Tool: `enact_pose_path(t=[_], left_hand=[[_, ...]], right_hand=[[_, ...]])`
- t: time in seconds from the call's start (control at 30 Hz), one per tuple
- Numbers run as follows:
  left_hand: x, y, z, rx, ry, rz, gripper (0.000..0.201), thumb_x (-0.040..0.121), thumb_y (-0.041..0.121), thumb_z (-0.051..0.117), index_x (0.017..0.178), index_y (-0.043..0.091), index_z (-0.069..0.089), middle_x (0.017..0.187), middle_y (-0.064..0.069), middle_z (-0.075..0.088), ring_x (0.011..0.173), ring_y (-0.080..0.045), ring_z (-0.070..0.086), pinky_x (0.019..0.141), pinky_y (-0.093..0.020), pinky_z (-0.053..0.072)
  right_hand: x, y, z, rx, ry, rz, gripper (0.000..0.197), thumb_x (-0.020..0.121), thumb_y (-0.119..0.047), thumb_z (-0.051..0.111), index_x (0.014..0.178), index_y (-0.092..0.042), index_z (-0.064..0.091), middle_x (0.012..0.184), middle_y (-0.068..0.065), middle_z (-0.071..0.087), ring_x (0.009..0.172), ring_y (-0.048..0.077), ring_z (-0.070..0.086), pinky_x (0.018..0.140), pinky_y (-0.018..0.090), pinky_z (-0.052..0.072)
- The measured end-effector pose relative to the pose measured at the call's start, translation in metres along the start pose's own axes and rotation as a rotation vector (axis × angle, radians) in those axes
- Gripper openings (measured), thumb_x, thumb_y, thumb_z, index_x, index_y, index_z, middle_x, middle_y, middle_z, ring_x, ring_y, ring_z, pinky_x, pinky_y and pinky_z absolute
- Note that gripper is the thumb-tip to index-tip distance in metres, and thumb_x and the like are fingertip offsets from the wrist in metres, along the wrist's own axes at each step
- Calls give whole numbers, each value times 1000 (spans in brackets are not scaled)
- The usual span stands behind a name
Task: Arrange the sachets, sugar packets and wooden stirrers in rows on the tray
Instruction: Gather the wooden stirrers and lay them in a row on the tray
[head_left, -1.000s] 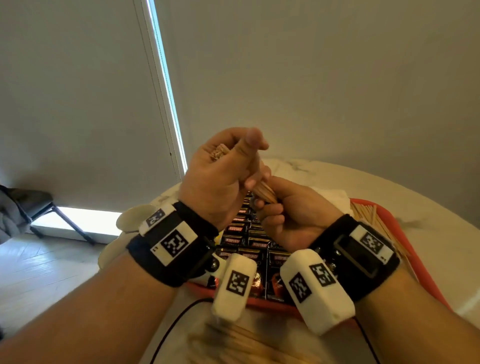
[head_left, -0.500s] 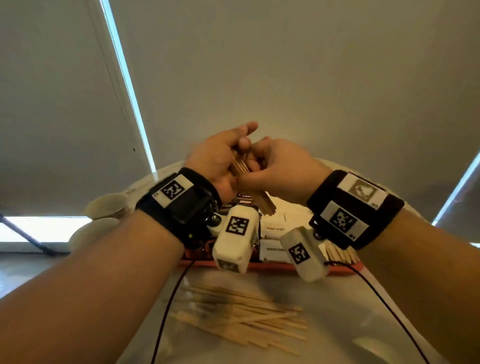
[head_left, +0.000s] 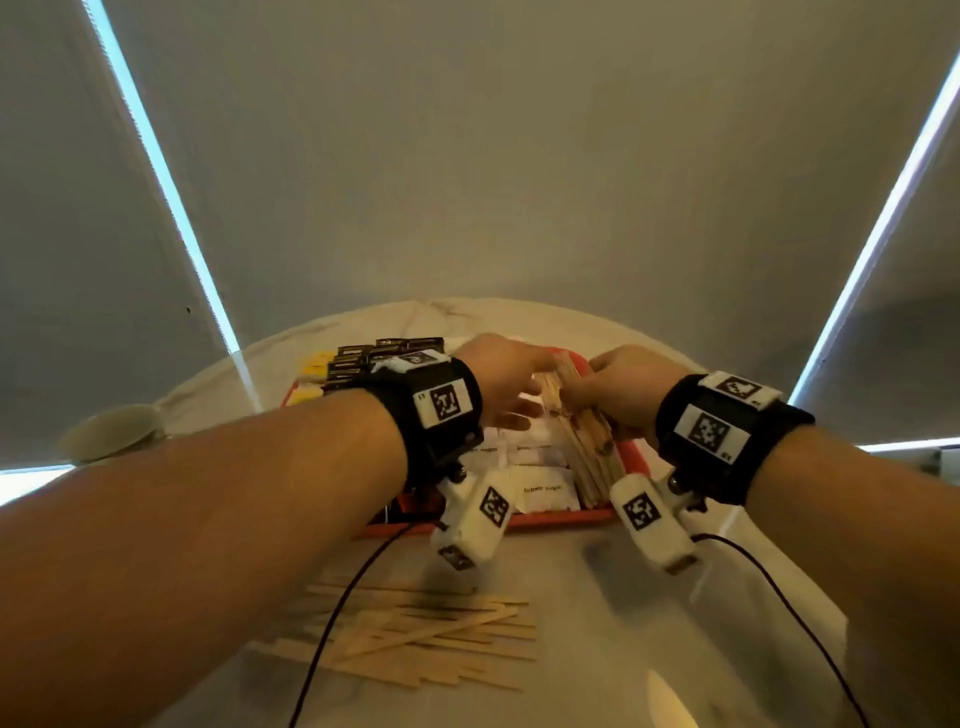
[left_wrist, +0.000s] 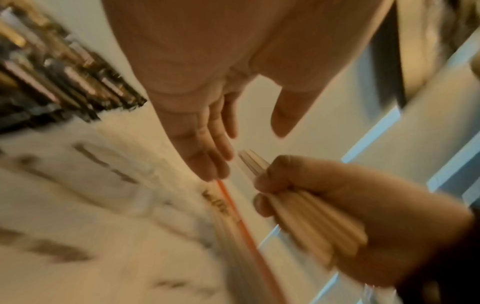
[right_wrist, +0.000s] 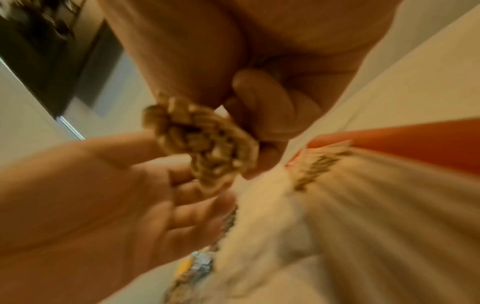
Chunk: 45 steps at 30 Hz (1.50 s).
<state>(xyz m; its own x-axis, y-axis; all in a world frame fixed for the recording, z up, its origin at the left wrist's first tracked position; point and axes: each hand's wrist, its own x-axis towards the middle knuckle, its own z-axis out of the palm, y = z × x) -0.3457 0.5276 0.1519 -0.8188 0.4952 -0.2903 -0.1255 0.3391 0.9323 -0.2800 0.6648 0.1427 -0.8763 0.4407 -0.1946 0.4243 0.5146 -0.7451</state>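
Observation:
My right hand (head_left: 592, 389) grips a bundle of wooden stirrers (right_wrist: 202, 144) low over the right side of the red tray (head_left: 566, 518). Its fingers (right_wrist: 262, 115) curl round the bundle (left_wrist: 311, 218). My left hand (head_left: 514, 410) hovers open just left of the bundle, its fingers (left_wrist: 215, 144) straight and holding nothing. Under the hands, more stirrers (head_left: 592, 457) lie along the tray's right side. White sugar packets (head_left: 543, 488) fill the middle, and dark sachets (head_left: 374, 358) sit in rows at the far left beside yellow ones (head_left: 314, 364).
A loose pile of stirrers (head_left: 415, 639) lies on the white table in front of the tray, crossed by a black cable (head_left: 332, 623). A round pale dish (head_left: 114, 434) stands at the table's left edge. Grey blinds hang behind the table.
Both hands came down from in front of my face to the tray. The left hand let go of the stirrer bundle and opened. The right hand kept its hold.

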Motion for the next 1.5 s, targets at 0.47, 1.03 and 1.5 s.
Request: enact_pose_path(t=[0.47,1.03,1.5], left_hand=[[12,-22,24,811,-158,85,57,86,12,82,139,21,60,108,-4,76,90,-19,77,82,-39,66],[18,-24,33,1039,-157,230,70,80,45,87,141,26,61,132,3,65,107,-15,61,87,-30,56],[22,-21,36,1034,-180,224,60,81,34,87,135,27,63,120,4,66,98,-13,66,80,-29,59]], right_hand=[[13,16,-3,-357,-32,82,33,87,-44,76,102,-16,69,84,4,73,72,15,70,65,25,59],[14,33,-11,-390,-39,57,15,89,-27,74,99,-20,66,86,3,74,75,16,75,73,34,65],[18,37,-13,-304,-13,82,15,89,-15,70,101,-22,77,96,2,74,86,18,73,79,38,64]])
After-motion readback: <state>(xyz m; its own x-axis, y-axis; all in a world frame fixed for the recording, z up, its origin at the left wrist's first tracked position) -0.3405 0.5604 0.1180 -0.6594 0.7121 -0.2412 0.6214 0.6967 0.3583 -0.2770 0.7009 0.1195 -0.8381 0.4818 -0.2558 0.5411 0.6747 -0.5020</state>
